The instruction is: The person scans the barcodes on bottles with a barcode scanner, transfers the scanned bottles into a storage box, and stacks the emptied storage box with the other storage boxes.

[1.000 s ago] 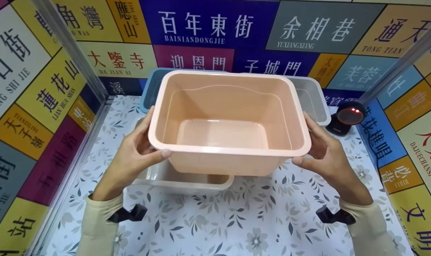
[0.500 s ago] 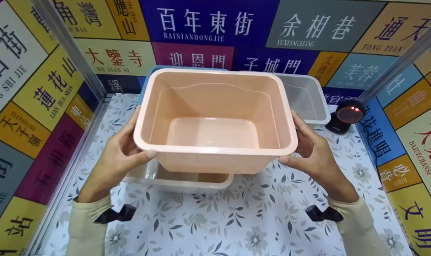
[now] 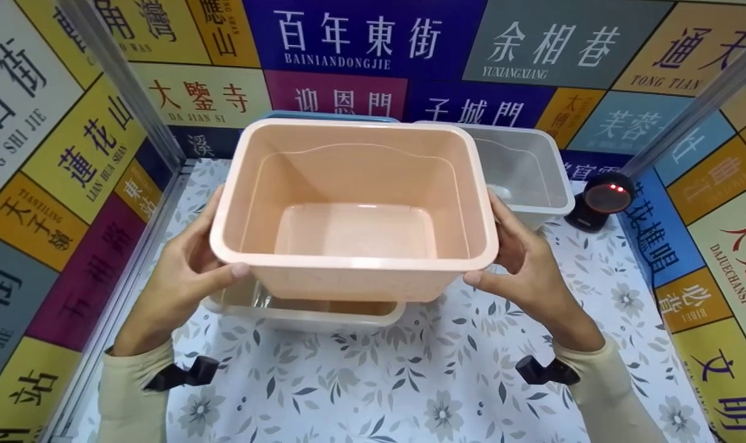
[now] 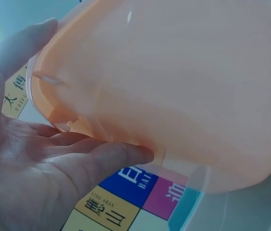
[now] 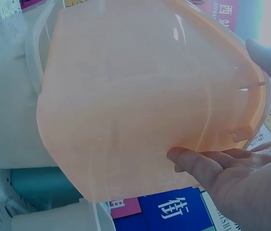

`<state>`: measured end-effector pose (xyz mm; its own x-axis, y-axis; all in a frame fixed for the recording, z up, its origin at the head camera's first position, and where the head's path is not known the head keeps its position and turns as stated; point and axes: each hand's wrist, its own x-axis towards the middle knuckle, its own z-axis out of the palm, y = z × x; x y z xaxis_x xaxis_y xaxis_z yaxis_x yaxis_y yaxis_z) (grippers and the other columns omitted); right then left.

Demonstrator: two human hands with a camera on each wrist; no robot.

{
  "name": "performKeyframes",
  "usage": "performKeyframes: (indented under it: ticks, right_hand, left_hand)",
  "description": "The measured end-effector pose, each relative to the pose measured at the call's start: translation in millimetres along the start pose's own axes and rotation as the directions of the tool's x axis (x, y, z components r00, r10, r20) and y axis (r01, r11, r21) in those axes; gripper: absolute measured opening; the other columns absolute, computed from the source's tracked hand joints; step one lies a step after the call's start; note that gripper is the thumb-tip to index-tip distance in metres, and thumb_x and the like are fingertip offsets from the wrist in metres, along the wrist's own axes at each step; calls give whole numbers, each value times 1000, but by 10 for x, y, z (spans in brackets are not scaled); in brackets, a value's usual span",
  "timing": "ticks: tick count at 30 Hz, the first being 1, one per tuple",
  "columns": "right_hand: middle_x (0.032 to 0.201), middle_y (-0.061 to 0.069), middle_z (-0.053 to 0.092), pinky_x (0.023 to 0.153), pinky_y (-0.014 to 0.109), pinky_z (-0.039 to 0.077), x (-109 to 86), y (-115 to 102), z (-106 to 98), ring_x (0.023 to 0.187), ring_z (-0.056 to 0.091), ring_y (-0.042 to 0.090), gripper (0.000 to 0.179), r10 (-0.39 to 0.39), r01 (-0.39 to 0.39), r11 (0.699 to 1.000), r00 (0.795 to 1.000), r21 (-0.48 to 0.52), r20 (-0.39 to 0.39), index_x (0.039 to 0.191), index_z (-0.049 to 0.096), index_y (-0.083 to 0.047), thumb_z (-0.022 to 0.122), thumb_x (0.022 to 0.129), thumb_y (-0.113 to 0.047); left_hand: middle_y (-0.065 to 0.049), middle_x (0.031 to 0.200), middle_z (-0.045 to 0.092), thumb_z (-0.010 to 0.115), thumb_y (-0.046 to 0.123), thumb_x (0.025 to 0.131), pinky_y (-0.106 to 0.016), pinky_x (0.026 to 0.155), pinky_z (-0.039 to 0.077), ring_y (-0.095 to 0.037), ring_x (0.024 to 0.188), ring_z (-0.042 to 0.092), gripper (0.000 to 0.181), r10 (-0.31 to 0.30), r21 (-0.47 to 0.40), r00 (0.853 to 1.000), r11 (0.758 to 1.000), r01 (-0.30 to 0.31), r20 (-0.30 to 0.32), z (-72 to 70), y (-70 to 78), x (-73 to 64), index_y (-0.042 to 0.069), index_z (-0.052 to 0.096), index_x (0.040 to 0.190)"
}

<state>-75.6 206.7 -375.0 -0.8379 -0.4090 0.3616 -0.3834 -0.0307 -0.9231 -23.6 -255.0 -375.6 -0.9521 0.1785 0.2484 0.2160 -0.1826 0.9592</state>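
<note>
A peach plastic storage bin (image 3: 360,231) is held up in the head view, its open top tilted toward me and its inside bare. My left hand (image 3: 179,274) grips its left end, the thumb along the front rim and the fingers beneath the rim. At the right end my right hand (image 3: 529,271) holds it the same way. Both wrist views show the fingers spread against the outer wall (image 4: 183,96). Below the bin a translucent whitish bin (image 3: 323,318) stands on the table, mostly covered by it.
At the back right stands a clear greyish bin (image 3: 523,166). A blue bin (image 3: 336,115) shows only its far rim behind the peach one. A black device with red lights (image 3: 603,200) stands on the flowered tabletop (image 3: 403,381). Sign-printed walls enclose the sides and back.
Both hands have carried the peach bin to the left. More of the greyish bin now shows, and less of the blue one. The grip looks the same.
</note>
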Motion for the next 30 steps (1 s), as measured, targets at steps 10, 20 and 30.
performKeyframes:
  ticks: [10,20,30]
  right_hand:
    - [178,19,31,109,38,58,75,-9,88,155,42,48,114,-33,33,999,999,-17,22,175,23,-3,81,79,20]
    - [179,15,32,109,38,57,123,-41,163,156,41,46,113,-19,19,1000,1000,-9,23,175,23,-4,80,80,19]
    - [179,16,30,108,36,57,158,-18,253,156,39,49,114,-12,12,1000,999,9,40,175,20,-2,82,81,18]
  left_hand:
    - [-11,184,17,66,-24,92,-41,120,43,-42,163,29,103,17,-5,1000,1000,-17,4,-88,43,-41,10,19,176]
    - [-12,183,20,65,-24,90,-40,119,45,-40,162,32,102,28,6,999,1000,-28,-19,-154,109,-87,11,22,176]
    - [-9,184,20,67,-23,91,-39,117,47,-39,162,33,102,6,50,999,999,-4,-44,-225,178,-146,16,25,176]
